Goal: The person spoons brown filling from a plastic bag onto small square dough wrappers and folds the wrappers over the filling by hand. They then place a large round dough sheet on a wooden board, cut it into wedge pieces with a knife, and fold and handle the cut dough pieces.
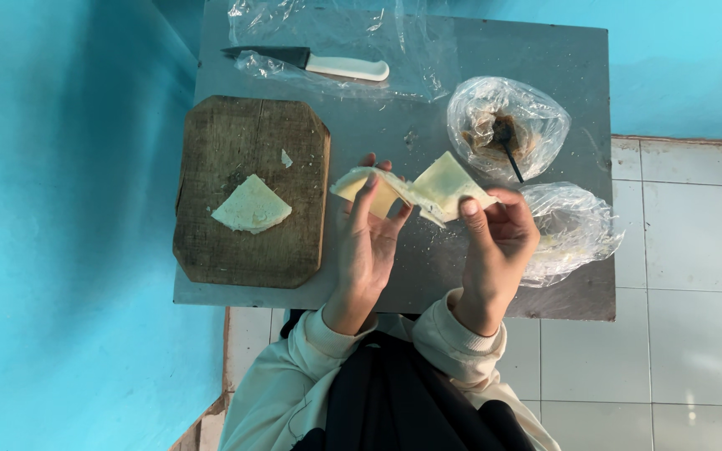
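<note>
Head view: left hand [367,242] and right hand [499,242] pinch dough sheet [428,190] between them.

The person wears a cream long-sleeved sweatshirt with ribbed cuffs at both wrists, low in the frame's centre. A black garment hangs down the chest at the bottom edge.

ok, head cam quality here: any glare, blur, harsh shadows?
Head view: soft even light, faint shadows; glare on the plastic bags and clear sheet; hands and dough sheet sharp enough, no obvious motion blur; slight wide-angle tilt on the table edges.
</note>
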